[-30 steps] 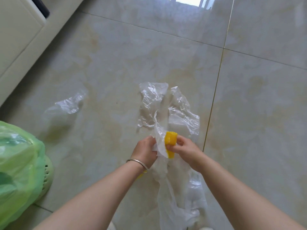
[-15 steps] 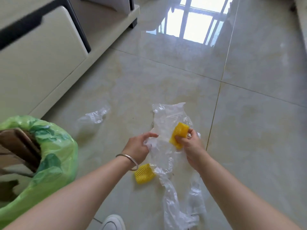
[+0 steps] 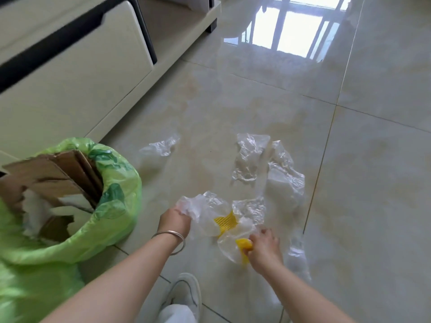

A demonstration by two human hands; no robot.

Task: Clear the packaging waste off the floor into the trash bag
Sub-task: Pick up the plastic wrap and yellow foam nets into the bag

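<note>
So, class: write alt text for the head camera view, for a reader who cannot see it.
A person's left hand grips crumpled clear plastic film while the right hand holds a yellow foam net sleeve above a glossy beige tiled floor. A green trash bag holding torn brown cardboard stands at left; more clear plastic scraps lie ahead.

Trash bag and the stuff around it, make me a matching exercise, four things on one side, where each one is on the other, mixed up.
Things:
1. cardboard
2. small plastic scrap
3. yellow foam net
4. bracelet

Places:
A. on the left wrist
B. sticking out of the green trash bag
C. gripped in the right hand
D. alone on the floor near the cabinet

Pairs: 1-B, 2-D, 3-C, 4-A
</note>
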